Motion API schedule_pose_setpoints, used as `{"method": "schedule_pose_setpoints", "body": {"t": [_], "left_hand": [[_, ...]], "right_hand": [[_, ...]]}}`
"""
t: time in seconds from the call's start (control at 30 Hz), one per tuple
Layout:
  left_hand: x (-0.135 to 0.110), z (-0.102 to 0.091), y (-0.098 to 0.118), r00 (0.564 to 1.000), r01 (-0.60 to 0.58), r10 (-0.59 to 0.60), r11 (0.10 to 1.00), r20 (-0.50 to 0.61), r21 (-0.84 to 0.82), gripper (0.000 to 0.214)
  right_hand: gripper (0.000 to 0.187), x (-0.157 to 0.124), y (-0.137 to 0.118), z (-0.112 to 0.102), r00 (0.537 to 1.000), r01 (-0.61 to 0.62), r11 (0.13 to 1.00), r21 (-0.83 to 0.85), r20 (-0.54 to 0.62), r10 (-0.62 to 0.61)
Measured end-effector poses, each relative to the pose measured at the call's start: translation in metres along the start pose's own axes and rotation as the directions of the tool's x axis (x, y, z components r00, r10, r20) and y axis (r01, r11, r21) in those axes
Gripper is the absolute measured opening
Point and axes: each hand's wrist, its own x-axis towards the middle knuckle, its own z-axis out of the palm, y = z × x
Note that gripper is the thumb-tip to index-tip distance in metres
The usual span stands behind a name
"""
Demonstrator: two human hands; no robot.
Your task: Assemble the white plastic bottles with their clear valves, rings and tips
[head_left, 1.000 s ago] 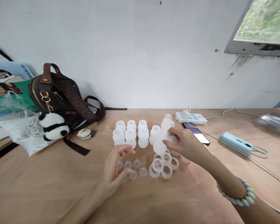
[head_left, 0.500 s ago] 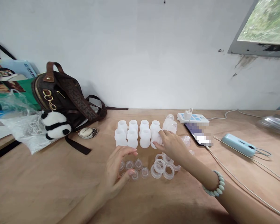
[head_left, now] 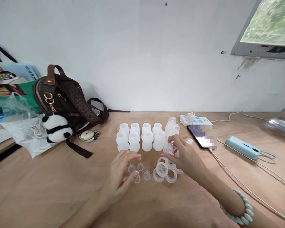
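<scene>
Two rows of milky-white plastic bottles (head_left: 147, 141), several in all, stand upright on the table. At the right end of their front row, a clear domed piece (head_left: 169, 147) sits between the thumb and fingers of my right hand (head_left: 184, 154). My left hand (head_left: 120, 169) hovers with thumb and fingers apart, holding nothing. Just beyond and below its fingertips lie several small clear nipple-shaped pieces (head_left: 147, 175), some partly covered by the hand. Several translucent rings (head_left: 158, 175) overlap in a loose heap below my right hand. More clear domed pieces (head_left: 172, 129) are piled behind it.
At the left are a brown backpack (head_left: 61, 95), a panda plush (head_left: 57, 128), a plastic bag (head_left: 28, 134) and a computer mouse (head_left: 87, 136). To the right lie a phone (head_left: 198, 136), a power strip (head_left: 204, 121), a blue power bank (head_left: 242, 147) and trailing white cables.
My right hand has left the white bottle at the front right, moving slightly right and down; a clear domed piece now shows between its fingers. My left hand stays nearly in place.
</scene>
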Motion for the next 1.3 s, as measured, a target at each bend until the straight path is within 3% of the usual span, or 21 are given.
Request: {"method": "schedule_pose_setpoints", "body": {"t": [0.2,0.27,0.33,0.4,0.47,0.63,0.8,1.0,1.2,1.3], "left_hand": [[0.007,0.004,0.008,0.999,-0.031,0.027,0.996,0.045,0.082,0.020],[0.007,0.006,0.011,0.998,-0.009,0.006,0.999,0.067,0.044,0.017],[0.008,0.007,0.015,0.988,0.109,-0.098,0.991,0.117,-0.084,0.015],[0.008,0.009,0.018,0.946,0.304,-0.254,0.912,0.202,-0.274,0.023],[0.009,0.011,0.021,0.879,0.473,-0.374,0.764,0.296,-0.439,0.034],[0.012,0.014,0.025,0.769,0.639,-0.425,0.481,0.477,-0.601,0.034],[0.013,0.018,0.028,0.682,0.728,-0.413,0.303,0.603,-0.615,0.034],[0.002,0.028,0.022,0.611,0.771,-0.471,0.171,0.636,-0.614,0.033],[0.008,0.020,0.033,0.467,0.838,-0.623,0.083,0.628,-0.540,0.022],[0.015,0.013,0.041,0.483,0.834,-0.597,0.091,0.640,-0.544,0.021]], "right_hand": [[0.026,-0.021,-0.018,0.006,0.970,0.239,0.889,0.390,-0.149,-0.195],[0.027,-0.027,-0.028,0.009,0.946,0.321,0.844,0.429,-0.194,-0.262],[0.025,-0.031,-0.037,0.010,0.917,0.396,0.827,0.400,-0.214,-0.336],[0.021,-0.034,-0.042,0.010,0.883,0.464,0.823,0.328,-0.241,-0.402],[0.020,-0.036,-0.043,0.010,0.849,0.518,0.811,0.273,-0.283,-0.447],[0.016,-0.039,-0.043,0.011,0.799,0.565,0.804,0.187,-0.369,-0.475],[0.011,-0.040,-0.047,0.007,0.798,0.585,0.794,0.167,-0.294,-0.526],[0.009,-0.042,-0.044,0.013,0.803,0.580,0.798,0.166,-0.283,-0.525],[0.010,-0.044,-0.042,0.015,0.818,0.567,0.810,0.147,-0.219,-0.532],[0.026,-0.044,-0.046,0.008,0.857,0.515,0.824,0.235,-0.167,-0.488]]}}
